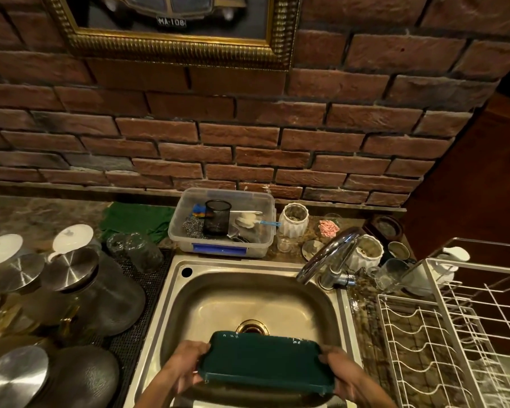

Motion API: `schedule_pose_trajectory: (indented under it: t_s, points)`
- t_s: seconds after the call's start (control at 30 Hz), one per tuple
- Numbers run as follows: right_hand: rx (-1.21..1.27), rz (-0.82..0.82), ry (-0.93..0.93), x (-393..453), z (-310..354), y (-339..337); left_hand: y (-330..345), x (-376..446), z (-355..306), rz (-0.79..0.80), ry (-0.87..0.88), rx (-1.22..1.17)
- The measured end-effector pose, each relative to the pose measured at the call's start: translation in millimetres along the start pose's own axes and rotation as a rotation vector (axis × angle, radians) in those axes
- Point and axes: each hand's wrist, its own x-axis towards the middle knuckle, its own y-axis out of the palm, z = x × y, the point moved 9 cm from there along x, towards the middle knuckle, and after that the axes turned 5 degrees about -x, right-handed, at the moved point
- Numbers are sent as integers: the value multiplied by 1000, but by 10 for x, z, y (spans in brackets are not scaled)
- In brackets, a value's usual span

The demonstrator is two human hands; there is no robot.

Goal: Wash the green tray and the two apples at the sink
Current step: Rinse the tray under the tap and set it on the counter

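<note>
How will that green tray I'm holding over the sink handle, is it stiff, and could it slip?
The green tray looks rigid: it spans between the left hand and the right hand without sagging. It probably is light, since fingertips at its ends carry it. Glints along its far edge suggest wetness, so it may be slippery above the sink.

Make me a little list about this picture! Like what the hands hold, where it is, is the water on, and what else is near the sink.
held thing: green tray
left hand: grips the tray's left end
right hand: grips the tray's right end
tray place: over the sink, near its front, above the drain
tap: no water seen running
apples: none in view
behind sink: clear box with scrubbers and a black mesh cup
right of sink: white wire rack
left of sink: jars with metal lids
</note>
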Motion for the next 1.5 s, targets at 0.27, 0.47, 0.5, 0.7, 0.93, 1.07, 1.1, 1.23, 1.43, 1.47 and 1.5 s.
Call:
schedule_pose_trajectory:
  t_s: [0.27,0.47,0.5,0.7,0.93,1.07,1.1,1.23,1.43,1.47,1.5]
  points:
    - [-33,-63,99,33,-93,-56,-161,-6,130,-124,-14,34]
    - [74,-98,-48,16,144,-15,-108,-5,-9,-69,79,-21]
    - [65,-120,-46,-3,154,-27,-98,-31,-55,-53,91,-13]
    - [43,-85,67,-97,39,-42,-110,-96,-25,12,20,136]
    - [4,-161,-117,-213,218,-52,-46,-152,-43,-11,59,-25]
    - [-65,-124,-66,-252,56,-102,-87,-192,71,2,34,30]
    - [-81,-120,-92,-262,57,-95,-78,-190,74,8,45,17]
    - [-44,-101,-203,-334,162,-10,-24,-308,-17,36,164,-85]
    - [-274,-91,-117,-549,60,-92,-70,-544,31,-32,172,2]
    - [-278,-81,-132,-610,70,-75,-56,-591,49,-19,186,6]
    - [-279,-67,-174,-680,109,-46,-37,-622,67,-5,198,-9]
